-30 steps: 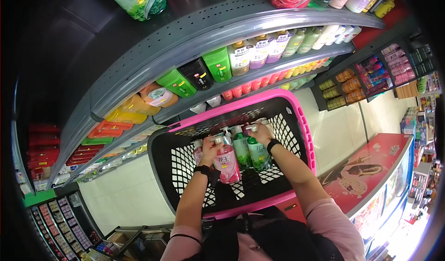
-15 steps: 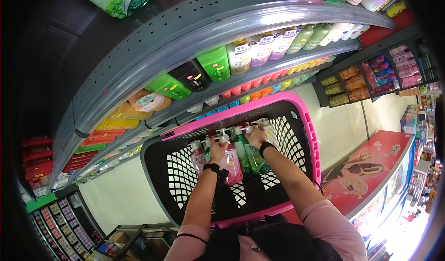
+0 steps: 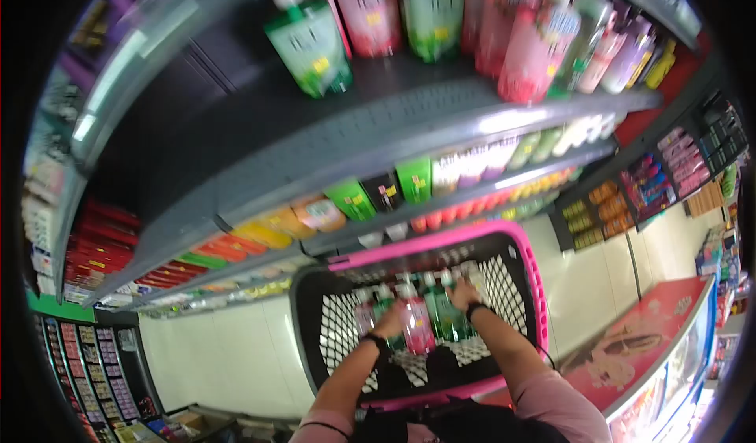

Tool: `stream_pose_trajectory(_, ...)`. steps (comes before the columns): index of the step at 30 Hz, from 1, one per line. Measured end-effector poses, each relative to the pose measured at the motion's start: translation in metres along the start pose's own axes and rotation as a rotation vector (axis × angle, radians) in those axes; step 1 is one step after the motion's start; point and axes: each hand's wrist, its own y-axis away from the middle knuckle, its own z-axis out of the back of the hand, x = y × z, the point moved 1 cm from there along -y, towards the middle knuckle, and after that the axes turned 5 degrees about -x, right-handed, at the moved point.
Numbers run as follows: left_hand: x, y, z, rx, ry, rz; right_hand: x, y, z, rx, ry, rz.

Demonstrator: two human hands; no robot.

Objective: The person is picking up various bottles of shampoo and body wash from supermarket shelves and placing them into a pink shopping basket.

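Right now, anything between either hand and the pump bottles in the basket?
Nothing visible: left hand is on the pink pump bottle, right hand on a green pump bottle, both inside the shopping basket. Blur hides grip.

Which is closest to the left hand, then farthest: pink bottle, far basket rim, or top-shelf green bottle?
1. pink bottle, right at the left hand.
2. far basket rim, just beyond the bottles.
3. green bottle, top shelf, high up.

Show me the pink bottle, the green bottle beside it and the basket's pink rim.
pink bottle (image 3: 417,333), head view, on its body.
green bottle (image 3: 446,321), head view, on its body.
pink rim (image 3: 441,237), head view, basket's far edge.
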Motion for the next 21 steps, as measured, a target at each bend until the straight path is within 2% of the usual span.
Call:
stream_pose_trajectory(1, -0.025, 0.01, 0.011, 0.179, 0.395, -0.143, 0.003, 0.008, 0.008, -0.019, 0.024, 0.01)
stream_pose_trajectory(2, -0.021, 0.025, 0.013, 0.21, 0.112, -0.407, 0.003, 0.013, 0.004, -0.053, 0.082, 0.052)
stream_pose_trajectory(3, -0.036, 0.024, 0.03, 0.592, -0.064, -0.148, 0.011, 0.009, 0.009, -0.089, 0.141, 0.091)
stream_pose_trajectory(5, 0.003, 0.017, -0.001, 0.687, -0.18, 0.015, 0.043, 0.024, 0.051, 0.067, 0.212, 0.197)
stream_pose_trajectory(6, 0.002, 0.014, 0.004, 0.588, -0.201, -0.013, 0.067, 0.034, 0.081, 0.169, 0.155, 0.303)
stream_pose_trajectory(7, -0.013, 0.017, 0.008, 0.49, -0.208, -0.053, 0.082, 0.05, 0.106, 0.082, 0.137, 0.406)
stream_pose_trajectory(9, -0.077, 0.017, 0.056, 0.525, 0.056, -0.169, 0.114, 0.066, 0.156, -0.049, -0.076, 0.691)
stream_pose_trajectory(11, -0.159, 0.028, 0.13, 0.392, 0.283, -0.339, 0.162, 0.121, 0.24, -0.255, -0.263, 0.883)
stream_pose_trajectory(13, -0.234, 0.038, 0.218, 0.085, 0.254, -0.52, 0.204, 0.166, 0.316, -0.412, -0.352, 0.904)
stream_pose_trajectory(14, -0.252, 0.03, 0.255, -0.104, 0.273, -0.608, 0.22, 0.161, 0.338, -0.483, -0.423, 0.947)
stream_pose_trajectory(15, -0.261, 0.018, 0.289, -0.217, 0.44, -0.553, 0.234, 0.154, 0.358, -0.555, -0.496, 0.989)
stream_pose_trajectory(16, -0.268, -0.003, 0.325, -0.423, 0.449, -0.599, 0.25, 0.147, 0.378, -0.617, -0.459, 0.994)
stream_pose_trajectory(17, -0.286, -0.016, 0.358, -0.544, 0.602, -0.673, 0.265, 0.138, 0.395, -0.681, -0.419, 0.998)
stream_pose_trajectory(18, -0.291, -0.038, 0.389, -0.759, 0.501, -0.685, 0.279, 0.13, 0.408, -0.678, -0.44, 0.976)
stream_pose_trajectory(19, -0.304, -0.044, 0.417, -0.948, 0.279, -0.524, 0.29, 0.121, 0.418, -0.675, -0.46, 0.954)
stream_pose_trajectory(20, -0.292, -0.079, 0.437, -1.102, 0.286, -0.493, 0.299, 0.108, 0.426, -0.683, -0.453, 0.956)
stream_pose_trajectory(21, -0.294, -0.097, 0.454, -1.101, 0.3, -0.391, 0.305, 0.092, 0.432, -0.73, -0.398, 0.911)
